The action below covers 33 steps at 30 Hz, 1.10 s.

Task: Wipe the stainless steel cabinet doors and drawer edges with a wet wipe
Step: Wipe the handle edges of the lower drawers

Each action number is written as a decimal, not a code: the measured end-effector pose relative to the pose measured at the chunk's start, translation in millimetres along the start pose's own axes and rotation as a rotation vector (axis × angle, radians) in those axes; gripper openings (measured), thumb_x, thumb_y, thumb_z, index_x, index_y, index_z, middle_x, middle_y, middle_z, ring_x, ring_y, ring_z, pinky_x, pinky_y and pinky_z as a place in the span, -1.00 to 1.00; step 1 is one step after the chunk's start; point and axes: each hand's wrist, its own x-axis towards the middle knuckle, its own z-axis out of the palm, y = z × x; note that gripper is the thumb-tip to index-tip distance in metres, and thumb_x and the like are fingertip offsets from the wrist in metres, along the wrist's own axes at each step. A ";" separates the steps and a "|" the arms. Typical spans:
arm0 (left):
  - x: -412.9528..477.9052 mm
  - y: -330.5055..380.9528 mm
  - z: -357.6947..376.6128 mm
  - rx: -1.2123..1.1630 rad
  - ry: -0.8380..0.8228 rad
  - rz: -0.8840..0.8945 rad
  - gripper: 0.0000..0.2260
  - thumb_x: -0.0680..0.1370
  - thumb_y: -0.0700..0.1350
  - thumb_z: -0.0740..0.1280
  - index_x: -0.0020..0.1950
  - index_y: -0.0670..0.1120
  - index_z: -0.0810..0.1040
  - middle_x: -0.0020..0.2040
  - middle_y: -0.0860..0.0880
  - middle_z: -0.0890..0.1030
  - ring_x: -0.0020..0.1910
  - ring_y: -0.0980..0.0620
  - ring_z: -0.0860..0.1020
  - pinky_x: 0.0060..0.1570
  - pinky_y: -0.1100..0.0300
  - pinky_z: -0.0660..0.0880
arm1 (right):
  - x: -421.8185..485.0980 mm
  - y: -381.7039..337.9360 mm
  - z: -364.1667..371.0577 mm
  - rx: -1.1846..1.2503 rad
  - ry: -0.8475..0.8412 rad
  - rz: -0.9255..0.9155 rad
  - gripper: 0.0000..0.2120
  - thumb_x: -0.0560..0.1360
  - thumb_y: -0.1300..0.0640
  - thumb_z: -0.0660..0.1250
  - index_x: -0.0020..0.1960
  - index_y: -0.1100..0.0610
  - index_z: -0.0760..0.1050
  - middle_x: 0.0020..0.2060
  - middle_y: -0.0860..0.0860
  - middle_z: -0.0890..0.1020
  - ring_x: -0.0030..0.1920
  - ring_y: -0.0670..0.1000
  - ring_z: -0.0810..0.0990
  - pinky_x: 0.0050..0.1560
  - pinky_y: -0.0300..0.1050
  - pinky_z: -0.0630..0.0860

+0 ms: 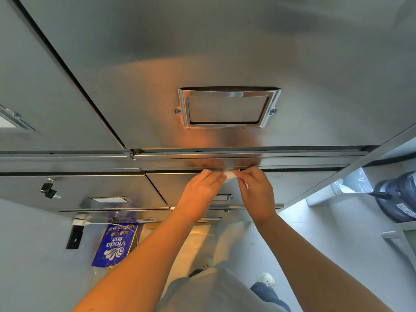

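Below the chrome rectangular handle (228,108), our left hand (200,190) and right hand (256,192) pinch a crumpled white wipe (230,175). The brushed steel cabinet (225,52) surrounds it.

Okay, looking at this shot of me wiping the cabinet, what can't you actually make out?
Head view only.
wet wipe: only a white sliver shows between the left hand and right hand; its size and dirtiness are hidden.
drawer handle below the hands: mostly covered by both wrists.
water bottle: cut off by the right edge.
blue packet: small print too small to read.
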 end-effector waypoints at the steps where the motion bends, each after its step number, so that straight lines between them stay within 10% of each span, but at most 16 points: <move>1: 0.1 1.6 2.4 0.004 -0.012 -0.010 -0.48 0.15 -0.43 0.56 0.10 -0.27 0.62 0.04 -0.18 0.65 -0.02 -0.13 0.62 -0.09 0.11 0.58 | 0.3 0.7 0.2 0.003 -0.013 0.012 -0.79 0.40 0.26 0.46 0.04 0.18 0.64 -0.16 0.06 0.61 -0.18 0.02 0.57 -0.11 -0.30 0.44; 13: -8.4 17.6 20.0 0.083 -0.081 -0.155 -0.37 0.32 -0.27 0.47 0.37 -0.23 0.41 0.30 -0.16 0.50 0.30 -0.13 0.45 0.34 -0.02 0.31 | -22.0 -18.6 -10.9 -0.177 -0.206 -0.149 -0.45 0.29 0.40 0.48 0.26 0.33 0.48 0.17 0.26 0.56 0.15 0.25 0.57 0.13 0.14 0.50; 20: -16.9 11.6 30.1 0.313 -0.230 -0.232 -0.31 0.54 -0.10 0.25 0.54 -0.15 -0.07 0.53 -0.10 0.09 0.51 -0.09 0.01 0.44 0.01 -0.22 | -12.4 -37.0 -6.7 -0.239 -0.325 -0.165 -0.36 0.21 0.39 0.52 0.27 0.34 0.46 0.19 0.22 0.56 0.18 0.20 0.56 0.25 0.06 0.33; 27: -42.9 -14.0 17.1 0.383 -0.233 -0.299 -0.34 0.55 -0.12 0.17 0.54 -0.20 -0.12 0.52 -0.16 0.08 0.51 -0.13 0.01 0.45 -0.03 -0.12 | -2.3 -65.3 9.2 -0.170 -0.519 -0.278 -0.38 0.46 0.34 0.20 0.49 0.26 0.11 0.47 0.17 0.21 0.48 0.13 0.16 0.49 -0.06 -0.09; 33: -78.1 -58.2 -14.6 0.339 -0.171 -0.398 -0.31 0.23 -0.28 0.49 0.35 -0.30 0.41 0.32 -0.28 0.45 0.32 -0.26 0.41 0.28 -0.15 0.35 | 8.9 -117.9 47.7 -0.227 -0.632 -0.446 -0.31 0.52 0.21 0.17 0.53 0.23 -0.12 0.53 0.12 -0.03 0.52 0.05 -0.07 0.50 -0.07 -0.19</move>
